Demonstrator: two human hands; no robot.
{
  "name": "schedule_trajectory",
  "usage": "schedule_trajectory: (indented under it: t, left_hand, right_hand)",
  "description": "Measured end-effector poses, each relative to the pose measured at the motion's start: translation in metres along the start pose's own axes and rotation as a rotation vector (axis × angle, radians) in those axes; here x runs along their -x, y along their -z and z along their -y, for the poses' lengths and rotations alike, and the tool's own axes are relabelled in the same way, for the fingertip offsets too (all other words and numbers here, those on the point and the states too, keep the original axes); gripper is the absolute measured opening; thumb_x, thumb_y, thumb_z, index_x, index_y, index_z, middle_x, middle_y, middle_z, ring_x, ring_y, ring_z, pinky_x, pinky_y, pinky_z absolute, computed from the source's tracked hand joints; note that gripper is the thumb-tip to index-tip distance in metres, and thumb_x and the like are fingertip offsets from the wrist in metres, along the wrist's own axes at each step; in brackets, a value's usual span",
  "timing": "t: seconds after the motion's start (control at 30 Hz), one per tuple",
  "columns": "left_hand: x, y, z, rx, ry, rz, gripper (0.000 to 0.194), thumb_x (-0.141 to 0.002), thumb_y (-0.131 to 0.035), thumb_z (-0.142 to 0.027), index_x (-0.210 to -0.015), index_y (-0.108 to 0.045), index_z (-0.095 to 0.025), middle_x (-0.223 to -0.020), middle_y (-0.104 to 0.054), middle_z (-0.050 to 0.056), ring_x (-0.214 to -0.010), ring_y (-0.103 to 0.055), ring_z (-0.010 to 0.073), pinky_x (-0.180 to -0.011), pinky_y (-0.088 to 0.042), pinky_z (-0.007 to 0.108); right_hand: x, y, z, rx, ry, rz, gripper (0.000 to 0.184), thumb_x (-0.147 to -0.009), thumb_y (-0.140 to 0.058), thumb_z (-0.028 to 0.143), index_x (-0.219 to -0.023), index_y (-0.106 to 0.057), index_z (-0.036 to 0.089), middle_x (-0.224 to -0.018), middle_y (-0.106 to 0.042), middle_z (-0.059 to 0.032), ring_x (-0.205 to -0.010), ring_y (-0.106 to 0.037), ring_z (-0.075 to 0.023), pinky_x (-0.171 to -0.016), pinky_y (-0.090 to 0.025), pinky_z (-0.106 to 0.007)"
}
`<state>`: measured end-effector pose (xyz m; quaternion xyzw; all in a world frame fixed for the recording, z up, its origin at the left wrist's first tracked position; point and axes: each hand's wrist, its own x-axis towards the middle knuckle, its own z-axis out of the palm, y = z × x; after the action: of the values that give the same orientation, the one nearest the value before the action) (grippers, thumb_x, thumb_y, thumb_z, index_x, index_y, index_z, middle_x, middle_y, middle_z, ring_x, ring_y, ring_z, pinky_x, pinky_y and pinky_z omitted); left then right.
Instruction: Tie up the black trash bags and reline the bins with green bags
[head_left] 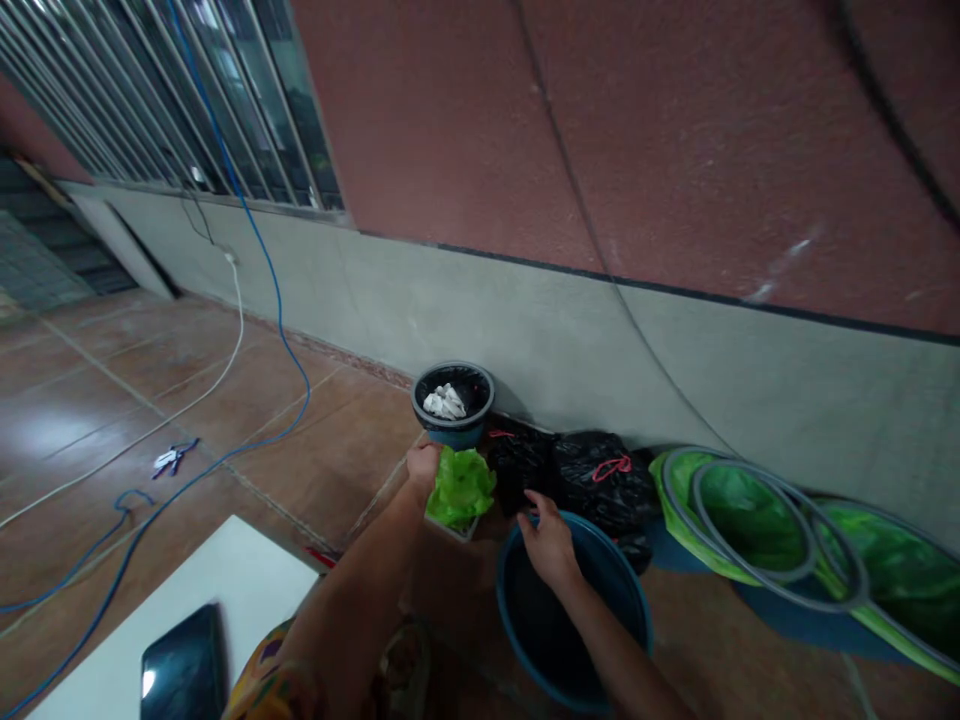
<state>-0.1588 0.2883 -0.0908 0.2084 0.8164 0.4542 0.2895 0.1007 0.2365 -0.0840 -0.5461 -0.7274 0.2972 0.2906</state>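
Observation:
My left hand (424, 466) is closed at the left edge of a bright green plastic bag (463, 484). The bag lies bunched over a small container with a pale rim (459, 531); most of this container is hidden. Over the left rim of an empty-looking dark blue bin (638, 620) hovers my right hand (549, 541), its fingers apart and nothing in them. Just beyond both hands are black garbage bags (589, 465) with red ties.
Against the wall stands a small bin (454, 436) with a black liner and crumpled white paper. Green-lined bins (682, 530) with loose grey rings (846, 590) are at right. A phone (184, 665) lies on a white board (255, 570). A blue cable (279, 290) and keys (172, 458) lie left.

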Motion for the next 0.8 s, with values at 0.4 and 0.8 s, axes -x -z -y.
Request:
schedule_trajectory:
  t: [0.4, 0.8]
  left_hand:
    - [0.032, 0.069, -0.086, 0.09, -0.204, -0.056, 0.033, -0.067, -0.041, -0.012, -0.079, -0.071, -0.014, -0.085, -0.073, 0.007, -0.081, -0.066, 0.0183, -0.07, -0.049, 0.024]
    - [0.196, 0.128, -0.187, 0.348, -0.408, 0.876, 0.013, -0.051, -0.048, -0.021, -0.058, -0.057, -0.015, -0.059, -0.054, 0.001, -0.051, -0.047, 0.0106, -0.05, -0.038, 0.022]
  right_hand:
    - [0.019, 0.008, 0.034, -0.069, 0.012, 0.046, 0.039, -0.081, -0.052, 0.025, -0.119, -0.057, 0.015, -0.116, -0.065, -0.0157, -0.092, -0.066, -0.0242, -0.09, -0.051, -0.042]
    - [-0.003, 0.069, 0.031, -0.51, -0.371, -0.179, 0.076, -0.071, -0.063, 0.045, -0.136, -0.043, 0.01, -0.128, -0.058, -0.0216, -0.106, -0.064, -0.029, -0.086, -0.052, -0.042]
